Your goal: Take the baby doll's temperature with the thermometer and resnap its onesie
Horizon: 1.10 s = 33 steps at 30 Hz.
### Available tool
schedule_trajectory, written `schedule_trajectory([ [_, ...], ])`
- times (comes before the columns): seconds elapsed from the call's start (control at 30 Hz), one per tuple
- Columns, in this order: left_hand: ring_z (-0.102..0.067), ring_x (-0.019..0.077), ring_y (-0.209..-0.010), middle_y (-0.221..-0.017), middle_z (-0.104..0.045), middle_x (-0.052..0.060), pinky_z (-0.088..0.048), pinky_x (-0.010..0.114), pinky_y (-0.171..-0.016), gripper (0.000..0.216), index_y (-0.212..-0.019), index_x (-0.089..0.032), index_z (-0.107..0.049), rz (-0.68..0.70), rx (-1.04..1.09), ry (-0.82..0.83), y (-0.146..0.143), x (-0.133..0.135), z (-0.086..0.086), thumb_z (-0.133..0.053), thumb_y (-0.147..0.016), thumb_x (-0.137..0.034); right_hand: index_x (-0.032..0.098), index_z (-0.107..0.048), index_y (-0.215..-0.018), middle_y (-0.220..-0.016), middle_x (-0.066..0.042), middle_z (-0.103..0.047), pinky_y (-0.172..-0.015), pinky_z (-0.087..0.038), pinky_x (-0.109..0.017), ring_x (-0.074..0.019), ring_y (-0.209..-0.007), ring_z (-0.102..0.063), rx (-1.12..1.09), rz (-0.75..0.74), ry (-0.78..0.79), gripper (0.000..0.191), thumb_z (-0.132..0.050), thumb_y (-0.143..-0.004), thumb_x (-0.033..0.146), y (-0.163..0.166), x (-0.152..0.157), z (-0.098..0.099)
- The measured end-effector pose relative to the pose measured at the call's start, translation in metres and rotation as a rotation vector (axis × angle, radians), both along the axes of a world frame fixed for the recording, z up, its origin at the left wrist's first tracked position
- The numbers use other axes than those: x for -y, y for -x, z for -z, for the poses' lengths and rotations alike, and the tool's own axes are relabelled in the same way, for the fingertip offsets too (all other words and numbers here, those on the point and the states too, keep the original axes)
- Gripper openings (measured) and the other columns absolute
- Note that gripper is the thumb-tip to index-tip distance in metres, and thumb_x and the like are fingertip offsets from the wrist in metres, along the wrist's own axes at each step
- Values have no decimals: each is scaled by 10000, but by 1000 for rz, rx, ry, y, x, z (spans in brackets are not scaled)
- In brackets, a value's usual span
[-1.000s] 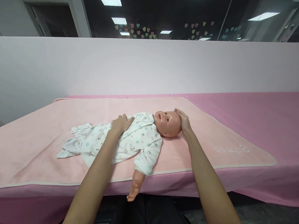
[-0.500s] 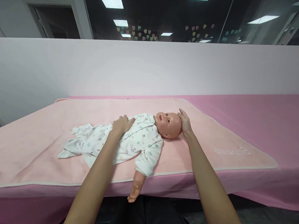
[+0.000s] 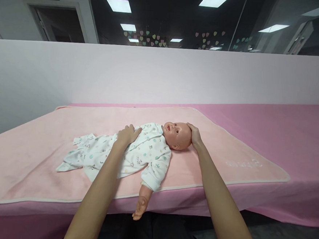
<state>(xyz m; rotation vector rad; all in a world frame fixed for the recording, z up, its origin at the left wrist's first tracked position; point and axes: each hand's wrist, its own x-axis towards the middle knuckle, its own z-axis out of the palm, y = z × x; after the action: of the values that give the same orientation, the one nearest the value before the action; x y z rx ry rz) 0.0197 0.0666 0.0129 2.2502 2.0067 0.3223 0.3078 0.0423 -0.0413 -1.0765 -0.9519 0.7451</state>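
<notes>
A baby doll (image 3: 153, 152) in a white printed sleepsuit lies on its back on a peach blanket (image 3: 46, 137), head to the right. My left hand (image 3: 128, 134) rests on the doll's belly, fingers stretched out over the cloth. Against the crown of the doll's head (image 3: 178, 135) lies my right hand (image 3: 195, 136), its fingers extended along the far side and top; part of the palm is hidden. One bare doll hand (image 3: 141, 205) hangs past the near edge of the blanket. The doll's far arm is mostly out of sight.
Under the blanket is a pink sheet (image 3: 307, 144) covering the table, its front edge close to my lap. A low white wall (image 3: 162, 76) runs along the back, with dark glass (image 3: 167, 10) bearing heart stickers above it.
My right hand has settled closer against the doll's head, its fingers now lying along it. My left hand stays on the belly. The whole view has shifted slightly.
</notes>
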Motion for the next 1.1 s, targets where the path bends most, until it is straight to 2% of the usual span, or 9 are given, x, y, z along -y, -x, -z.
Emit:
schedule_trajectory([
  [0.13, -532, 326, -1019, -1169, -520, 170, -377, 413, -838, 634, -1130, -144, -462, -1, 1, 0, 0, 0, 0, -204, -787, -610, 202, -652, -814, -959, -19, -658, -876, -421, -319, -211, -975, -557, 37, 69, -52, 295, -548, -672, 439, 1, 1, -3],
  [0.23, -535, 325, -1015, -1158, -526, 171, -376, 412, -834, 631, -1119, -145, -467, 2, -4, -14, 1, 0, 1, -200, -786, -609, 245, -612, -1038, -1201, -18, -559, -984, -339, -334, -209, -1161, -451, 71, 156, -87, 405, -576, -671, 414, 0, 1, -4],
  [0.33, -539, 328, -1008, -1146, -532, 171, -375, 416, -835, 623, -1103, -144, -476, 5, -10, -22, 1, -1, 2, -199, -788, -605, 270, -559, -1132, -1289, -19, -487, -1001, -322, -342, -208, -1218, -394, 64, 177, -89, 499, -607, -655, 410, -1, 0, -3],
  [0.4, -544, 329, -997, -1143, -532, 170, -374, 419, -836, 622, -1100, -143, -477, 3, -10, -20, 1, -2, 3, -200, -789, -604, 251, -591, -1085, -1243, -30, -529, -980, -348, -341, -213, -1178, -439, 44, 149, -94, 472, -618, -641, 409, -1, 0, -3],
  [0.5, -545, 330, -993, -1144, -531, 168, -374, 422, -839, 621, -1105, -144, -475, 2, -12, -18, 1, -2, 3, -202, -789, -605, 196, -671, -823, -981, -30, -664, -898, -412, -335, -225, -998, -557, 16, 61, -87, 302, -609, -633, 422, 0, 1, -3],
  [0.6, -538, 332, -1007, -1146, -529, 170, -374, 423, -840, 620, -1104, -144, -474, 2, -15, -19, 1, -2, 3, -198, -792, -603, 183, -654, -656, -802, -9, -683, -824, -441, -326, -221, -874, -588, 10, 46, -78, 251, -594, -634, 426, 2, 2, -4],
  [0.9, -539, 322, -1007, -1167, -523, 172, -376, 418, -842, 641, -1139, -149, -459, 1, -15, -10, 1, -4, 3, -190, -791, -615, 216, -657, -919, -1103, -33, -620, -972, -349, -353, -213, -1091, -502, 29, 189, -108, 304, -592, -653, 348, 4, 3, -8],
  [0.97, -539, 324, -1009, -1170, -521, 174, -373, 419, -844, 642, -1139, -148, -460, 1, -14, -10, 1, -4, 3, -191, -791, -614, 214, -663, -894, -1075, -33, -633, -969, -352, -351, -215, -1084, -505, 36, 182, -109, 279, -584, -659, 343, 5, 4, -9],
  [1.1, -539, 323, -1011, -1171, -521, 176, -371, 417, -844, 646, -1137, -148, -464, 5, -13, -11, 2, -3, 3, -188, -789, -617, 187, -668, -679, -801, -46, -691, -843, -441, -368, -245, -883, -594, 2, 48, -28, 238, -538, -680, 386, 7, 5, -10],
])
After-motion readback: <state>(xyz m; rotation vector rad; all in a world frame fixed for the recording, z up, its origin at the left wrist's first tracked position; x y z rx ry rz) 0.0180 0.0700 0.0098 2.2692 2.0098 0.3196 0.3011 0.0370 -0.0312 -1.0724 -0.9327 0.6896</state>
